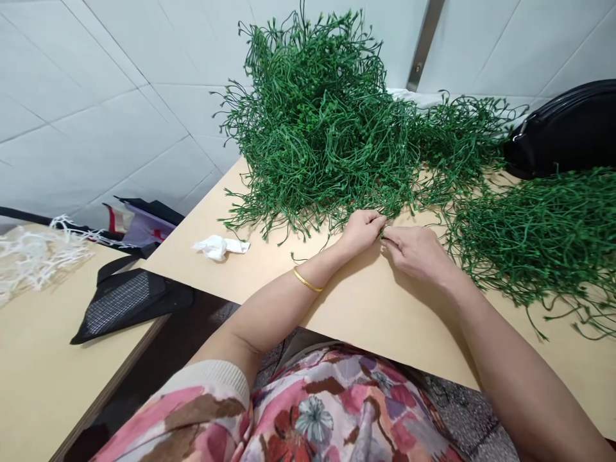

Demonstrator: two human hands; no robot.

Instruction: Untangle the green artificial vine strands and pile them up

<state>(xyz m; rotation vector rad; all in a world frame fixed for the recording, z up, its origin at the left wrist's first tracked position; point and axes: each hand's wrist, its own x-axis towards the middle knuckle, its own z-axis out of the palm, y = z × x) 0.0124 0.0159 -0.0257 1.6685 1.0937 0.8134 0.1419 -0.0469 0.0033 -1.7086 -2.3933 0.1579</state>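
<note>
In the head view, a springy heap point(317, 122) of thin, knob-tipped green strands stands on a smooth, wood-toned table point(346, 301). Just in front of the heap, the left hand point(362, 230) and right hand point(414, 249) meet, fingertips pinched on a mostly hidden green strand point(383, 235). A smooth, rounded black bag point(568, 131) lies right of the heap; a crumpled white scrap point(214, 248), front-left.

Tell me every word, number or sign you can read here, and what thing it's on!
There are none to read.
The piled thin green plastic-looking stems, the rounded black bag and the crumpled white tissue-like piece show no lettering.
Any marking on the thin gold-coloured bangle is too small to make out.
</note>
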